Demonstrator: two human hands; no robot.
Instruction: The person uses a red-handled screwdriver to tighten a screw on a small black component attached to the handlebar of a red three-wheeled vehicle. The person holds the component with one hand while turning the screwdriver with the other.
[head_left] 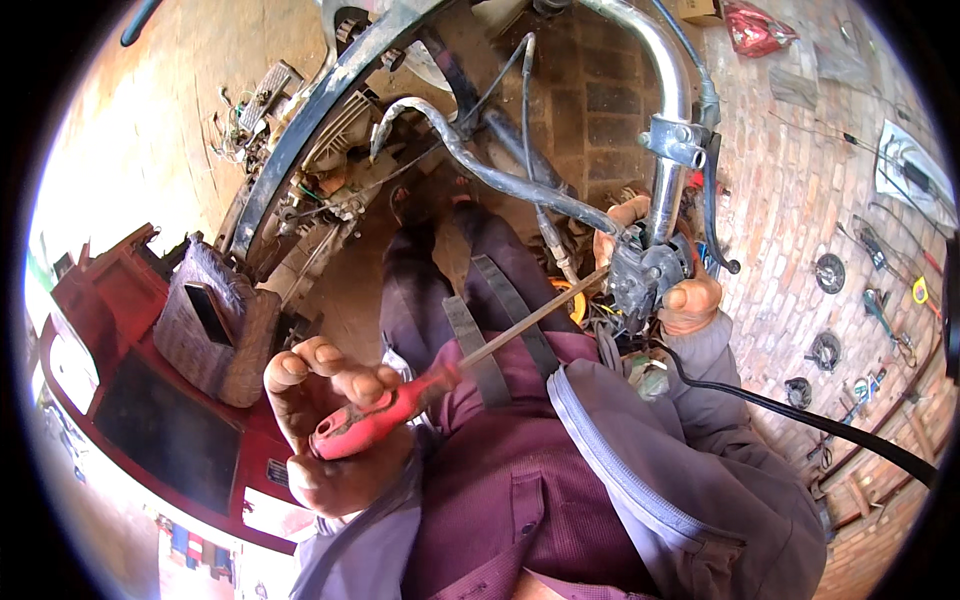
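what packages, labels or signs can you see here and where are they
Red crinkled plastic packet: top right, lying on the brick floor.
Cardboard box: top edge, just left of the red packet, brown, mostly cut off.
White flat package: far right on the bricks, rectangular, with dark tool shapes on it.
White label: lower left, pale patch on the red panel below the left hand.
No screens in view.

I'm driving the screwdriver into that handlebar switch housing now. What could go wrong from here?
1. The screwdriver is long and meets the black switch housing at a slant; its tip might slip out.
2. The right hand cups the housing close to the tip, so a slip could jab its fingers.
3. The left hand holds only the red handle end, giving little steadiness, and loose cables nearby could snag.
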